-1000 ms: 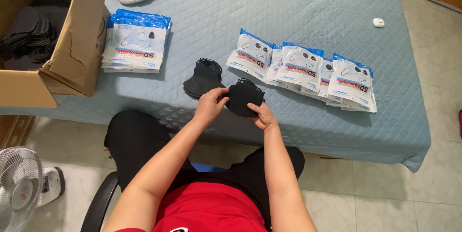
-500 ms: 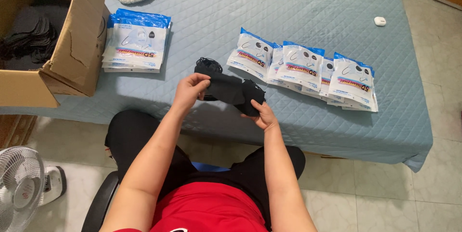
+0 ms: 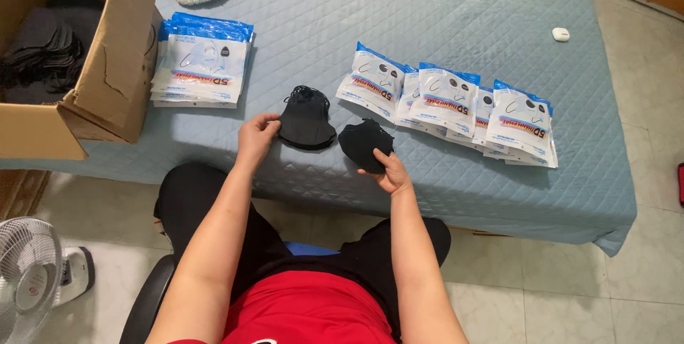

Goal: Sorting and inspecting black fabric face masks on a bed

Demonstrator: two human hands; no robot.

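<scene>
Gripping a single black face mask (image 3: 365,143), the right hand (image 3: 388,171) holds it just above the bed's near edge. Left hand (image 3: 255,135) pinches the edge of a small stack of black masks (image 3: 306,119) lying on the blue quilted bed (image 3: 456,16), beside overlapping packaged masks (image 3: 449,105).

Blue quilted bed (image 3: 442,2), pale tiled floor (image 3: 570,294), white fan (image 3: 28,280)

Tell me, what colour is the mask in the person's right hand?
Black. The mask held in the right hand shows best in the head view.
</scene>
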